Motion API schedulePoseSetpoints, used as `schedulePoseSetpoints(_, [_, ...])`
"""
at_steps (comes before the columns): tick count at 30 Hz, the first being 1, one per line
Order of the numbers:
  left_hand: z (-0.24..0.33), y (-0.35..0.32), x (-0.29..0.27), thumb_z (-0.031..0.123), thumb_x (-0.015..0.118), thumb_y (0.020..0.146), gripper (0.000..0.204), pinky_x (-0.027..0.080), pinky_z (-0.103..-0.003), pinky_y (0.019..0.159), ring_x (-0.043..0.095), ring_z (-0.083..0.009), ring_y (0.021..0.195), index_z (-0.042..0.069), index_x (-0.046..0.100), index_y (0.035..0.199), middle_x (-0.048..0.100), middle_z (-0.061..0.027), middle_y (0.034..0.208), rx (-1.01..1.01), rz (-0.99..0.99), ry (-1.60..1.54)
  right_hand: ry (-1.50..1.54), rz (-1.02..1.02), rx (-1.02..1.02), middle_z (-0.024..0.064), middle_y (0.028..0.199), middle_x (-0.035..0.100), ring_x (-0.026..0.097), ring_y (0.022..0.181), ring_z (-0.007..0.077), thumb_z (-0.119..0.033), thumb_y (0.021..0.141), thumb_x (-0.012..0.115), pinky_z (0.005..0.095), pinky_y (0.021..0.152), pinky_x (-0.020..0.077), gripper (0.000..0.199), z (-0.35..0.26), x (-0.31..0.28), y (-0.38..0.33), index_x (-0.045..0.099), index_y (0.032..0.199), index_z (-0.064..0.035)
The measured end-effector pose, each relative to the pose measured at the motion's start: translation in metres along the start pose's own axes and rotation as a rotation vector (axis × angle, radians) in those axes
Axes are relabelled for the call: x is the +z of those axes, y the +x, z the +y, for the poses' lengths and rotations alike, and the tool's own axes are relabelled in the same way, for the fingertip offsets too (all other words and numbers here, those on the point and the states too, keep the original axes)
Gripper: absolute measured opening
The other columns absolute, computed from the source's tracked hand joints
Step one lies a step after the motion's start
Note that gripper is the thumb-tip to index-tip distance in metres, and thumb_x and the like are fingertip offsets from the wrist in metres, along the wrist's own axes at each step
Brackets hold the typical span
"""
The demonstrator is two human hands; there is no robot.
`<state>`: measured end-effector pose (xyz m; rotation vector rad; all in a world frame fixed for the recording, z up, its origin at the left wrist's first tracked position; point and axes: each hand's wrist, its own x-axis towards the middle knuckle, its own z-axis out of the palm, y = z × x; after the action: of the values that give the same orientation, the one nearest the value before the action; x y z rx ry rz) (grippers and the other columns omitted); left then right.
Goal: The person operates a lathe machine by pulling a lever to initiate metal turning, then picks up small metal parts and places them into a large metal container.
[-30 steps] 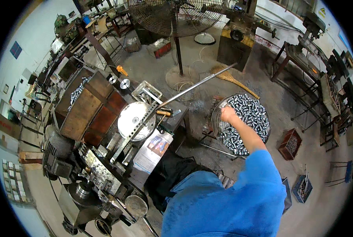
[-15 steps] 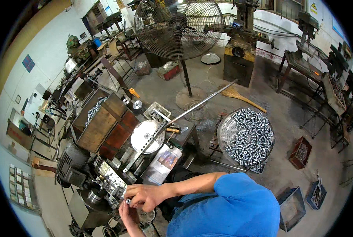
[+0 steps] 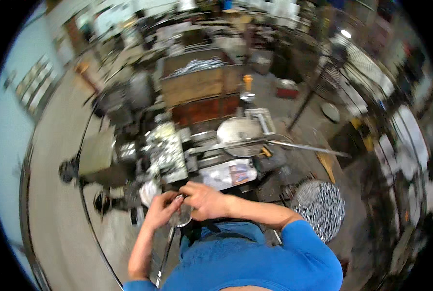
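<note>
My left hand [image 3: 161, 211] and my right hand [image 3: 204, 201] meet in front of my body at the machine's near edge. Between the fingertips of my left hand is a small shiny metal part [image 3: 179, 197], smeared by motion. My right hand's fingers curl in against it; what they grip is hidden. Just below the hands shows a round dish [image 3: 181, 220], partly covered by them. A white cloth-like bundle [image 3: 149, 193] lies beside my left hand. Past the fingers is the machine's bed [image 3: 170, 155], strewn with bright metal chips.
A round perforated basket [image 3: 303, 196] of metal parts stands at right. Ahead are a wooden box [image 3: 202, 88] holding more parts, a round pale plate [image 3: 238, 133] and a long metal bar [image 3: 308, 147]. A broom [image 3: 327, 167] lies on the floor. A machine housing [image 3: 97, 155] stands left.
The view has swung left, so the basket, fan and box appear shifted and blurred. My hands stay together over the dish; the metal part shows less plainly than before.
</note>
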<state>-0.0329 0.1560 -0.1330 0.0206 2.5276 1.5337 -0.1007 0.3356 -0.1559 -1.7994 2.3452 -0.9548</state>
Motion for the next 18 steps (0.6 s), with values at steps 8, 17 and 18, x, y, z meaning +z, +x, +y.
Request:
schedulePoseSetpoints(8, [-0.072,-0.114,-0.126,0.026,0.062,0.080,0.036,0.046,-0.037,0.058,0.061,-0.0271,0.064,0.002,0.058,0.106,0.062,-0.0155,0.069,-0.186,0.667,0.566,-0.163,0.030,-0.108,0.0174,0.101,0.058,0.053,0.091,0.0332,-0.020,0.052,0.062,0.0400,0.076,0.0463,0.029,0.035,-0.019,0.119,0.066,0.074,-0.0011])
schedulePoseSetpoints(17, [-0.150,-0.246,-0.137,0.030,0.064,0.077,0.035,0.047,-0.042,0.063,0.062,-0.0334,0.072,0.000,0.060,0.095,0.062,-0.0177,0.069,-0.812,0.688,0.685,-0.516,-0.276,0.026,0.0191,0.076,0.063,0.058,0.081,0.0361,-0.013,0.056,0.057,0.0386,0.075,0.0491,0.017,0.081,0.032,0.231,0.064,0.065,0.0004])
schedulePoseSetpoints(18, [-0.159,-0.246,-0.131,0.029,0.065,0.076,0.034,0.047,-0.042,0.062,0.061,-0.0336,0.071,0.000,0.058,0.091,0.061,-0.0179,0.068,-0.795,0.776,0.534,-0.521,-0.239,0.061,0.0197,0.079,0.063,0.057,0.085,0.0362,-0.014,0.058,0.058,0.0380,0.077,0.0485,0.020,0.083,0.030,0.230,0.065,0.068,0.0009])
